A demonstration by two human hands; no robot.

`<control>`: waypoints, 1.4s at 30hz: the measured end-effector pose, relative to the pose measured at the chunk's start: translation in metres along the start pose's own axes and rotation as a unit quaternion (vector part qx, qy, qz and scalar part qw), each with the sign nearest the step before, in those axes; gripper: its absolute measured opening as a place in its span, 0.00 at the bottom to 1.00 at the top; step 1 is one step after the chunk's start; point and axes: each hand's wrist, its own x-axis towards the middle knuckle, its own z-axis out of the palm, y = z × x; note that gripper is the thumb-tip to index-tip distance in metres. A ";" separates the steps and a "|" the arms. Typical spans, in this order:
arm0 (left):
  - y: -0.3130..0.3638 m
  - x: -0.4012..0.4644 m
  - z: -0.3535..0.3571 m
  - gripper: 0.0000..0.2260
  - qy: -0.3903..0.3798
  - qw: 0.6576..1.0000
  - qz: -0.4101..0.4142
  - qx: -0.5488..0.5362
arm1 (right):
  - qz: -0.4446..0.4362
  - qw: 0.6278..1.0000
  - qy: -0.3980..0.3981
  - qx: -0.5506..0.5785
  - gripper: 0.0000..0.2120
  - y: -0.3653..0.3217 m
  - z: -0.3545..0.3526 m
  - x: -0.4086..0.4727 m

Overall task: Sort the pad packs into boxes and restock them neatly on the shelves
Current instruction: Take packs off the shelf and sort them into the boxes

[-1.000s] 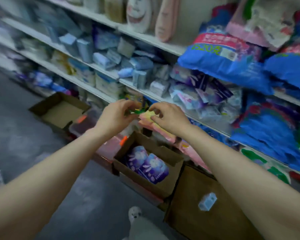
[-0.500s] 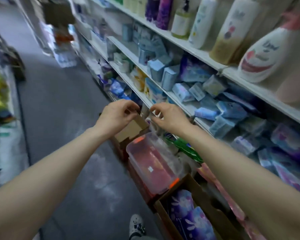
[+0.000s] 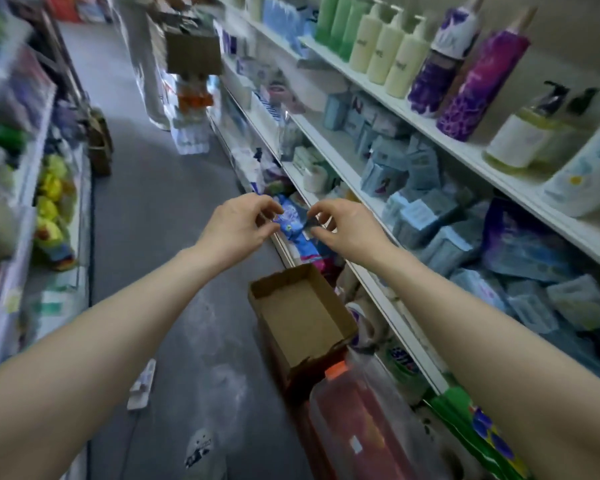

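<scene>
My left hand (image 3: 236,226) and my right hand (image 3: 347,226) are stretched out side by side at chest height, fingers curled toward each other. Nothing is plainly held between them. Behind the gap lies a blue patterned pad pack (image 3: 291,225) at the edge of the low shelf. Several light blue pad packs (image 3: 423,216) are heaped loosely on the middle shelf to the right. An empty cardboard box (image 3: 302,317) stands open on the floor stack below my hands.
A clear plastic bin (image 3: 361,431) with an orange latch sits beside the box, with a green pack (image 3: 471,427) next to it. Bottles (image 3: 395,53) line the upper shelf. The aisle floor (image 3: 160,220) runs ahead; another shelf (image 3: 49,188) bounds the left. A cardboard box (image 3: 193,53) stands farther along.
The view has swung left along the aisle, away from the box with purple packs toward the empty box. Both hands have kept the same curled pose in front of me.
</scene>
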 end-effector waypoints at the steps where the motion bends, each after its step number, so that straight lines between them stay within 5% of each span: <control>1: -0.014 0.019 -0.006 0.08 -0.002 1.000 0.001 -0.001 | 0.008 1.000 0.003 0.004 0.12 -0.003 0.002 0.021; 12: -0.105 0.220 -0.014 0.08 -0.054 0.996 0.071 -0.007 | 0.100 0.994 0.036 -0.008 0.12 0.029 0.016 0.195; 33: -0.213 0.544 0.124 0.15 -0.128 0.980 0.147 -0.047 | 0.225 0.973 0.048 0.023 0.14 0.188 0.080 0.459; 42: -0.301 0.653 0.222 0.25 -0.171 0.961 0.206 -0.069 | 0.357 0.925 0.117 0.055 0.27 0.260 0.163 0.548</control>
